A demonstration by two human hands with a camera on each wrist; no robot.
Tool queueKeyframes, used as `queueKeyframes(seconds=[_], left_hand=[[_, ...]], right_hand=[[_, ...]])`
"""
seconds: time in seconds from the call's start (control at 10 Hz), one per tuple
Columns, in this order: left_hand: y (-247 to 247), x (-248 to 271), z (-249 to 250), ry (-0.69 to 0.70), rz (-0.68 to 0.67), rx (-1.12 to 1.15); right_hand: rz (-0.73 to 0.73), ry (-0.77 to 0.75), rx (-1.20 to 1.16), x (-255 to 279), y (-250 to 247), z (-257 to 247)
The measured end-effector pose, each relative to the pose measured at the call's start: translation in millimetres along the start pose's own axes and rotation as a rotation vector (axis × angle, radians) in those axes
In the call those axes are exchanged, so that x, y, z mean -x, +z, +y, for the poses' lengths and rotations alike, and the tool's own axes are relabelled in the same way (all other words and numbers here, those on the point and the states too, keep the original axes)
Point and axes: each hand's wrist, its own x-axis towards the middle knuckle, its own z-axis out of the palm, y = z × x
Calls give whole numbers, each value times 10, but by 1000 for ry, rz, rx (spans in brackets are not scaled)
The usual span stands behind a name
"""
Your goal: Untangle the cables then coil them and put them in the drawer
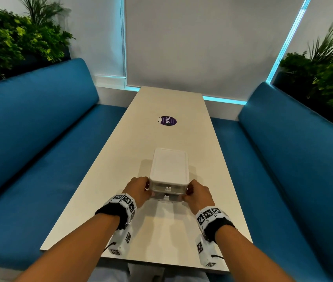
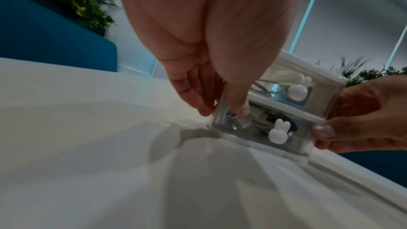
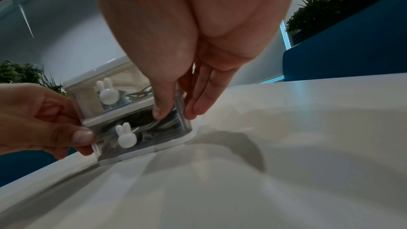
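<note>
Small clear drawer box (image 1: 168, 176) on the pale table (image 1: 161, 231), near the front edge. Held at both sides: left hand (image 1: 138, 190) and right hand (image 1: 197, 195), thumbs on the bottom drawer (image 2: 264, 128). Cables (image 2: 246, 121) curled up inside. White bunny knobs (image 3: 126, 136). Round purple sticker (image 1: 168, 121) farther back, reading "ClayG".

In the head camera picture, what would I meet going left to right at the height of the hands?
Left blue sofa → left hand → drawer box → right hand → right blue sofa.
</note>
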Motion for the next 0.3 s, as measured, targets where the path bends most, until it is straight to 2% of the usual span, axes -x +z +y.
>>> queueKeyframes(seconds=[0.2,0.3], left_hand=[[38,16,-1,14,42,79],[138,304,-235,-45,30,203]], right_hand=[[-24,-1,-66,-9,-32,-24],[-76,-38,-150,218,36,191]])
